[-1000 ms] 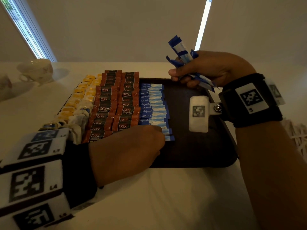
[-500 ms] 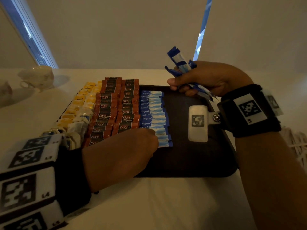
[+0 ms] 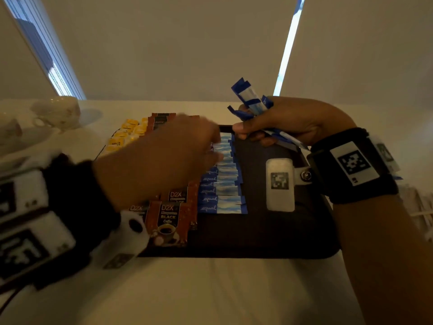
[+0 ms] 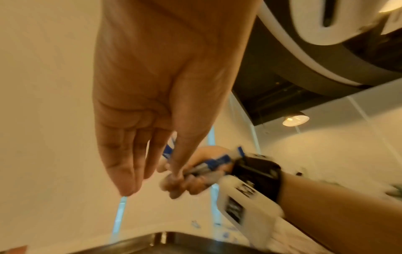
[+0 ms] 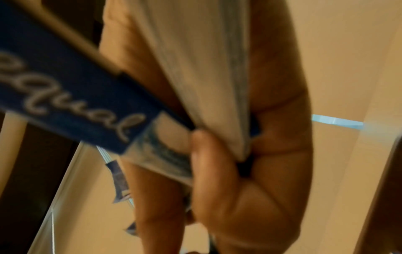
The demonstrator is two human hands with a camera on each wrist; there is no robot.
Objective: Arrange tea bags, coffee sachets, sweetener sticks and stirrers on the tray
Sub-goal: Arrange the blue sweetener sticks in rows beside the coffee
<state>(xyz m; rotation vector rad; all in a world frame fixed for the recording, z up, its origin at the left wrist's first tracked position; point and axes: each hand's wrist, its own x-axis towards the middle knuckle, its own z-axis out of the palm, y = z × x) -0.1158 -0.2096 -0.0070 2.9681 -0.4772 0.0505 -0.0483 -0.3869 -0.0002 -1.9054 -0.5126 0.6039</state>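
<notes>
A dark tray holds rows of yellow tea bags, brown D2X coffee sachets and a column of blue sweetener sticks. My right hand hovers over the tray's far side and grips a bunch of blue sweetener sticks, seen close up as sweetener sticks in the right wrist view. My left hand is lifted over the rows, blurred, fingers straight and empty, reaching toward the bunch.
Two pale teacups stand on the white table at the far left. White stirrers lie off the tray's right edge. The tray's right half is bare.
My left hand has lifted off the near end of the sweetener column and moved up and away toward my right hand. The last stick lies in the column. The right hand stayed put.
</notes>
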